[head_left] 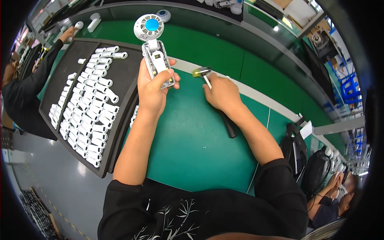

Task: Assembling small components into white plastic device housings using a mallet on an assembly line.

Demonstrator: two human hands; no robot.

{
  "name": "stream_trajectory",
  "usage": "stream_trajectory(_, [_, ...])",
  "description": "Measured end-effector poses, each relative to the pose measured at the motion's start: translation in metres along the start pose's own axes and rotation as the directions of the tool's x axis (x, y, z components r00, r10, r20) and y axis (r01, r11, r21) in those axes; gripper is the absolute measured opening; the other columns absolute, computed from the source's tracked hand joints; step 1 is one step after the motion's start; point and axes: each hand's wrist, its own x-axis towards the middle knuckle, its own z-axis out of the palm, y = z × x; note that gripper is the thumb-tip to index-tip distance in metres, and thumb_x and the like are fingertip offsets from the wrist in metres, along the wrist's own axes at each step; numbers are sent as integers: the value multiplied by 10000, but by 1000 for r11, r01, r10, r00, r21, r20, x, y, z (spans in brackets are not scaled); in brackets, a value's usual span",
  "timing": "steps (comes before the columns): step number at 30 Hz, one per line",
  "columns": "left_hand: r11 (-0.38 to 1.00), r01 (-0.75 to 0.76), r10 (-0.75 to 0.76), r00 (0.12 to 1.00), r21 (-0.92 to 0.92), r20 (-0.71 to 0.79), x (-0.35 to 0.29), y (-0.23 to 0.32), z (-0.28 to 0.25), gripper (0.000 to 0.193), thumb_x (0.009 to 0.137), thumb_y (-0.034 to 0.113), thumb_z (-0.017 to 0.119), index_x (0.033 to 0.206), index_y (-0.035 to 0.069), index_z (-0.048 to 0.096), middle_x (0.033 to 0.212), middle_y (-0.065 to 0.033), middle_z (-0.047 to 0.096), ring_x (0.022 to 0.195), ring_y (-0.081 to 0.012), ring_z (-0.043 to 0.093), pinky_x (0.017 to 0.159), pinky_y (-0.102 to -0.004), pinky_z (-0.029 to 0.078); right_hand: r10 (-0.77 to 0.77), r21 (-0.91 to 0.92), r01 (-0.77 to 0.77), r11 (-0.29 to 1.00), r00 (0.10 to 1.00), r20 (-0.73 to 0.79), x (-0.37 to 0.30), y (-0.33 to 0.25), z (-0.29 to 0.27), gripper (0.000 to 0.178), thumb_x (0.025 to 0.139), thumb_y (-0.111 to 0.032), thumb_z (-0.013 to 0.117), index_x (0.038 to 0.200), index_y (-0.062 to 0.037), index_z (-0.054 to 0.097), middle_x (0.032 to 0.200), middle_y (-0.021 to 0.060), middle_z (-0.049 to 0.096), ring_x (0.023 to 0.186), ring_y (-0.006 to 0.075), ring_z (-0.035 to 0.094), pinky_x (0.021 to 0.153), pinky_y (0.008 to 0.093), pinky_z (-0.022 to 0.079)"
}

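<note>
My left hand (151,86) grips a small handheld fan (157,64), held upright with its round white head at the top. The fan head has a bright blue centre, and its handle looks clear with inner parts showing. In my right hand (224,94) is a small hammer (229,127), closed in my fingers over the green table mat (192,132). The hammer head is metal with a yellow-green end and points toward the fan, apart from it. Its black grip sticks out below my hand.
At left a black foam tray (134,64) carries many rows of white handle-shaped parts (86,104). Another white fan head (163,16) lies on the green belt (224,48) beyond. A black bag (316,172) sits at right. Other people work at left and lower right.
</note>
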Motion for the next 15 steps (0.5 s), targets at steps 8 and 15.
stream_trajectory(8, [999,8,-4,996,-44,90,-2,0,-12,553,773,-31,590,1276,17,365,966,-114,551,678,-165,598,504,-288,459,-104,591,118,798,993,-58,-19,-66,-83,313,992,-290,498,1068,9,547,667,49,531,543,151,532,494,278,412])
stream_trajectory(15, [1000,-23,26,971,-15,238,-10,5,13,631,749,-67,570,1331,25,343,972,-104,541,661,-157,588,484,-283,446,-138,695,289,658,954,-267,-50,-75,-82,341,1028,-314,423,965,3,534,615,-10,445,496,96,406,459,232,321])
